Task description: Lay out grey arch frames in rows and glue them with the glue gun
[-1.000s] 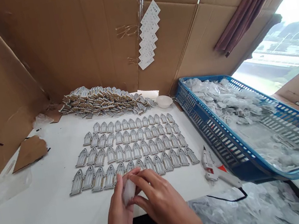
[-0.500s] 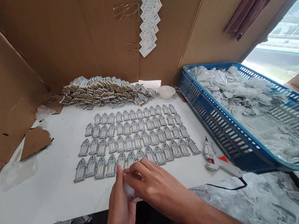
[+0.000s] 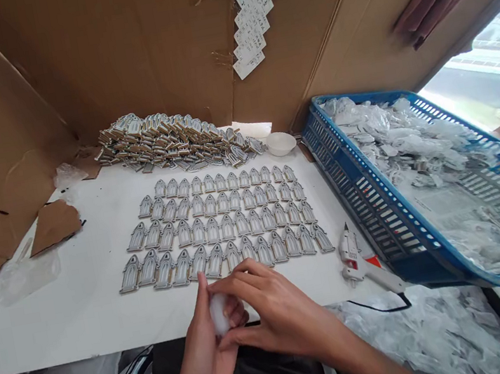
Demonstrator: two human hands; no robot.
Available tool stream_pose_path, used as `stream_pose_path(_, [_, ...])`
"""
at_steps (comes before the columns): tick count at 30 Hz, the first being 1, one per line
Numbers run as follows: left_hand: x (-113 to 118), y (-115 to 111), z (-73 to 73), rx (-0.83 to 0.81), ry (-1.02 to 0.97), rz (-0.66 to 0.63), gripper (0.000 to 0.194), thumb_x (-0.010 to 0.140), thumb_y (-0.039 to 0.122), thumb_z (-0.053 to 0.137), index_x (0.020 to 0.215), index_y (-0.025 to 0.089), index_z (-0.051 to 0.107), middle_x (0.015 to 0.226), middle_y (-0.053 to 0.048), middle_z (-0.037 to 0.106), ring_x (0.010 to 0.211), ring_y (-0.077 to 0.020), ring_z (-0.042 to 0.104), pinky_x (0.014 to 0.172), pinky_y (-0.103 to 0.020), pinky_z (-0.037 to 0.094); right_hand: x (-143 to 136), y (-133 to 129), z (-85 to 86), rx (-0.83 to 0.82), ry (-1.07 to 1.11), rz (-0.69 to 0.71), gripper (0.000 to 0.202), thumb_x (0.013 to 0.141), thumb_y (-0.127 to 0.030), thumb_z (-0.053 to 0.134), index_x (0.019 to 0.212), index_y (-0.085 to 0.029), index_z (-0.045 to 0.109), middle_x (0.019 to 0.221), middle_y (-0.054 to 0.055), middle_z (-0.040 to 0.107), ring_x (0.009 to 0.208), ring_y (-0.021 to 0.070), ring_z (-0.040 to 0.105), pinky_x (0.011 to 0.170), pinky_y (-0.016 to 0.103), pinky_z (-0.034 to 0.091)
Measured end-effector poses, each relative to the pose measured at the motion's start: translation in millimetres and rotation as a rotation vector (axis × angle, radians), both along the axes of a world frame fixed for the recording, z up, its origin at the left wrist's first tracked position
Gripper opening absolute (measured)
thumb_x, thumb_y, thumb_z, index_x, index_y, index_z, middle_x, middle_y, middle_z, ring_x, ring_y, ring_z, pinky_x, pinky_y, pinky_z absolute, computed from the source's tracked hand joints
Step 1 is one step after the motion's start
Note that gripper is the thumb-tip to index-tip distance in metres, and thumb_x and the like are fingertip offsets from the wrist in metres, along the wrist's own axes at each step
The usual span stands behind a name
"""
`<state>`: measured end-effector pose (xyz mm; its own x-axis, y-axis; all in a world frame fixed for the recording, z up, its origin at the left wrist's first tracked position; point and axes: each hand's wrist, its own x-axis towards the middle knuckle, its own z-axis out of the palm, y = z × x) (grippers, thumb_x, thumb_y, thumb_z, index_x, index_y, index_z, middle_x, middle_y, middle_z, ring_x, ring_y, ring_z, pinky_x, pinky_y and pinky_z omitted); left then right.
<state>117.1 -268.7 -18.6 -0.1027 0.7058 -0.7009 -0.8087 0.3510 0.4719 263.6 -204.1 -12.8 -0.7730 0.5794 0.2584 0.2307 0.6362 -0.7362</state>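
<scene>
A soft-looking, whitish translucent wad (image 3: pixel 220 315) sits between my two hands at the table's front edge; its exact kind is unclear. My left hand (image 3: pixel 207 343) is closed around it, thumb up, fingers curled behind. From the right, my right hand (image 3: pixel 271 309) arches over the wad, its fingertips at the top and its thumb below, both touching it. Just beyond my fingers lie rows of small grey arched window-shaped pieces (image 3: pixel 215 261), set side by side on the white table (image 3: pixel 89 318).
A heap of the same pieces (image 3: pixel 164 141) rises at the back, beside a white bowl (image 3: pixel 281 143). On the right lie a glue gun (image 3: pixel 354 259) and a blue basket (image 3: pixel 381 215) of plastic-bagged items. Torn cardboard (image 3: pixel 54 225) rests left. Cardboard walls (image 3: pixel 111 57) enclose the table.
My right hand has opened wider around the white wad, and more of the wad now shows. The view has tilted slightly; the pieces on the table are unmoved.
</scene>
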Motion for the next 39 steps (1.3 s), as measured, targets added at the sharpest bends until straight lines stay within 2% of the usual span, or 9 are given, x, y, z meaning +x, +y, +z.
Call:
stream_pose_path(4, [2,-3,-2.0,0.056,0.065,-0.019,0.061,0.078,0.075,0.086,0.076,0.018,0.064,0.071,0.001,0.054,0.063,-0.011,0.048,0.053,-0.022,0.047,3,1,2.7,0.021,-0.003,-0.024,0.059,0.1,-0.048,0.079,0.149,-0.022,0.06,0.136,0.011,0.075,0.126,0.0285,0.062,0.107,0.045,0.056])
stream_pose_path(7, [3,-2,1.5,0.012,0.096,0.012,0.056,0.082,0.072,0.085,0.085,0.017,0.071,0.075,-0.001,0.063,0.067,-0.0135,0.056,0.058,-0.023,0.053,2,0,5.6,0.081,-0.041,-0.019,0.057,0.103,-0.046,0.076,0.151,-0.021,0.059,0.142,0.012,0.074,0.132,0.0292,0.06,0.111,0.047,0.054])
stream_pose_path(10, [5,2,8.0,-0.083,0.082,0.064,0.044,0.096,0.059,0.075,0.108,0.017,0.079,0.1,-0.008,0.076,0.09,-0.0206,0.072,0.075,-0.027,0.063,0,-3,9.7,0.136,-0.103,-0.011,0.053,0.104,-0.042,0.075,0.15,-0.019,0.06,0.142,0.013,0.074,0.132,0.0298,0.06,0.11,0.048,0.053])
stream_pose_path(13, [3,4,11.9,-0.147,0.066,0.081,0.04,0.105,0.048,0.062,0.121,0.017,0.08,0.117,-0.012,0.079,0.111,-0.0255,0.075,0.091,-0.032,0.066,-1,-5,13.0,0.169,-0.148,-0.01,0.048,0.105,-0.035,0.075,0.148,-0.019,0.061,0.142,0.012,0.074,0.129,0.0297,0.061,0.107,0.047,0.054])
stream_pose_path(17, [-4,2,12.4,-0.114,0.04,0.025,0.04,0.104,0.046,0.066,0.128,0.018,0.079,0.125,-0.011,0.079,0.125,-0.0287,0.072,0.1,-0.034,0.065,0,-2,15.0,0.171,-0.176,0.003,0.044,0.106,-0.028,0.073,0.147,-0.019,0.061,0.139,0.01,0.075,0.127,0.0284,0.062,0.105,0.045,0.054])
stream_pose_path(22, [-8,3,14.6,-0.114,0.028,-0.028,0.04,0.1,0.045,0.072,0.131,0.021,0.078,0.133,-0.011,0.077,0.133,-0.0308,0.069,0.098,-0.034,0.066,0,3,18.4,0.164,-0.223,0.039,0.048,0.102,-0.035,0.079,0.144,-0.019,0.063,0.137,0.008,0.075,0.129,0.0287,0.061,0.105,0.045,0.054])
stream_pose_path(26, [-7,6,17.0,-0.138,0.015,-0.037,0.037,0.104,0.044,0.067,0.129,0.019,0.079,0.132,-0.011,0.078,0.135,-0.03,0.068,0.101,-0.034,0.066,-2,5,22.4,0.176,-0.273,0.063,0.048,0.104,-0.037,0.076,0.145,-0.018,0.062,0.133,0.01,0.076,0.125,0.0294,0.061,0.103,0.046,0.053])
stream_pose_path(32, [-8,4,18.2,-0.081,-0.018,-0.016,0.035,0.102,0.043,0.07,0.124,0.017,0.08,0.127,-0.011,0.08,0.133,-0.0315,0.07,0.112,-0.041,0.061,1,10,26.8,0.133,-0.251,0.1,0.035,0.108,-0.024,0.068,0.142,-0.019,0.063,0.128,0.009,0.078,0.123,0.0262,0.062,0.104,0.043,0.052])
stream_pose_path(39, [-9,4,20.4,-0.077,-0.02,-0.05,0.039,0.101,0.043,0.072,0.13,0.018,0.079,0.125,-0.011,0.081,0.131,-0.0317,0.071,0.114,-0.043,0.06,2,9,15.7,0.122,-0.223,0.085,0.038,0.103,-0.022,0.071,0.14,-0.02,0.066,0.126,0.01,0.078,0.123,0.0271,0.062,0.106,0.044,0.052])
